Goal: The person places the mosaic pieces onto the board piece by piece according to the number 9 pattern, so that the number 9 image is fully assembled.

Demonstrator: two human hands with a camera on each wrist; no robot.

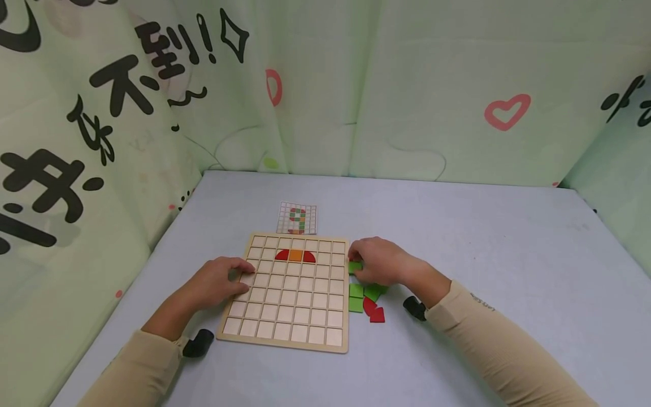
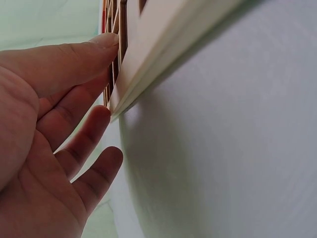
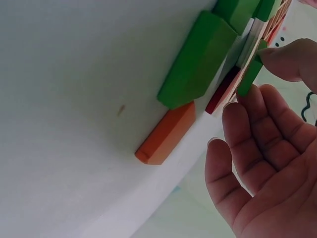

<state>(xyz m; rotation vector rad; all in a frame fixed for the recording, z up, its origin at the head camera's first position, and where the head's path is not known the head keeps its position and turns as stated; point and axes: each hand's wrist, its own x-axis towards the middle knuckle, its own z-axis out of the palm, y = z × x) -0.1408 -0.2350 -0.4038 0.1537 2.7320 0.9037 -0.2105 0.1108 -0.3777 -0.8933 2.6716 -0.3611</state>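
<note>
A wooden grid board [image 1: 285, 298] lies on the table. In one of its upper rows sit an orange square [image 1: 295, 255] and two red curved tiles, one on each side. My left hand [image 1: 220, 281] touches the board's left edge, thumb and index finger spread apart; the left wrist view shows the thumb on the grid. Beside the right edge my right hand [image 1: 380, 261] pinches a green tile [image 3: 251, 72] between thumb and fingertip. Below that hand lie several green tiles [image 1: 356, 304] and red tiles [image 1: 377, 315].
Behind the board lies a small card [image 1: 310, 217] printed with a coloured grid pattern. An orange tile [image 3: 166, 134] rests by a green one in the right wrist view. Printed curtains [image 1: 437, 102] hang along the back and sides of the white table [image 1: 498, 243].
</note>
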